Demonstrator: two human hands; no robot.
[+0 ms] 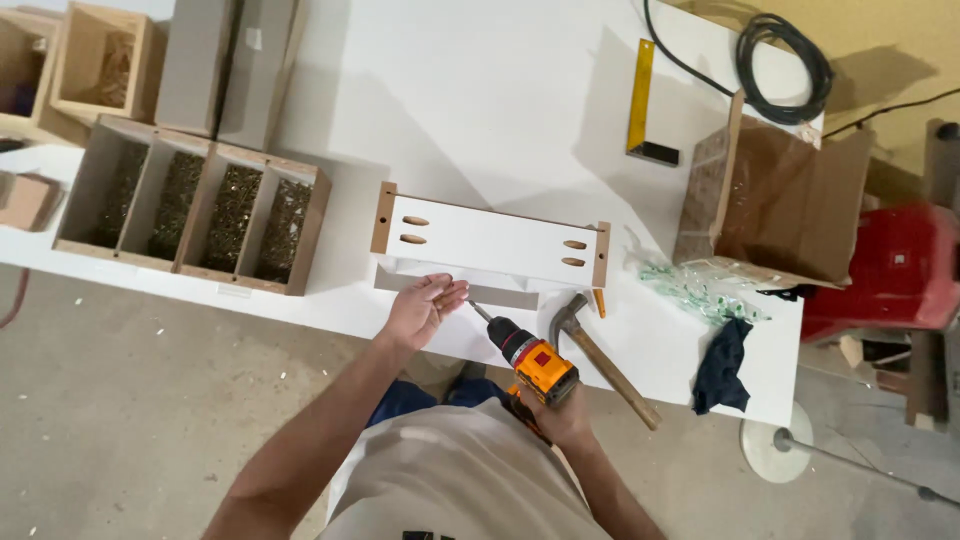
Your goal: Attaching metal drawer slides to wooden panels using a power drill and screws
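Your right hand (562, 412) grips the drill (532, 362), bit aimed at 10 o'clock; left hand's (425, 305) fingers pinch a screw at the tip. Seat it squarely before driving into the panel (490, 240).

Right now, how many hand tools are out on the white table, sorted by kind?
Cordless drill, held in the right hand: 1
Hammer: 1
Yellow square ruler: 1
Total: 3
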